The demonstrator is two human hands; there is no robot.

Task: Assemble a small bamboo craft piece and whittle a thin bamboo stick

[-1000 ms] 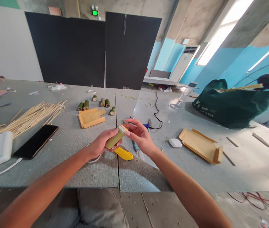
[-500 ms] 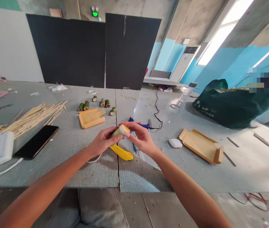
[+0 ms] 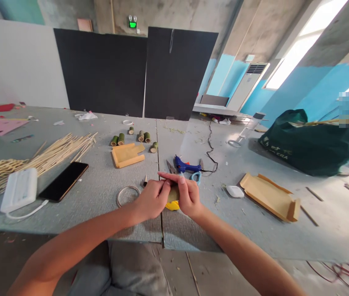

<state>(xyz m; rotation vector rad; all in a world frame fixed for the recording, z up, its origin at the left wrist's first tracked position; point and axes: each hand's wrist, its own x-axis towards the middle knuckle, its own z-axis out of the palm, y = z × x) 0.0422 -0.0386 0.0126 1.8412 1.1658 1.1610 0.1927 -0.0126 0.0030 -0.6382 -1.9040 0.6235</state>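
Observation:
Both my hands meet over the near edge of the grey table (image 3: 100,193), closed around a short green bamboo piece (image 3: 173,193). My left hand (image 3: 152,199) grips it from the left, my right hand (image 3: 186,194) from the right with the forefinger stretched across its top. The bamboo is mostly hidden between the fingers. A yellow utility knife (image 3: 172,205) lies on the table just under my hands. A metal ring (image 3: 128,195) lies to the left of my left hand.
Blue glue gun (image 3: 186,167) and scissors (image 3: 195,176) lie just beyond the hands. Several bamboo sections (image 3: 131,137), a cardboard piece (image 3: 127,154), bamboo sticks (image 3: 45,156), a phone (image 3: 63,181) and white power bank (image 3: 19,190) sit left. White earbud case (image 3: 234,191), cardboard box (image 3: 271,196) and green bag (image 3: 310,139) are right.
Both hands dropped toward the table and closer to me, and the bamboo piece turned so it is now mostly covered by my fingers. The camera view shifted slightly down and left.

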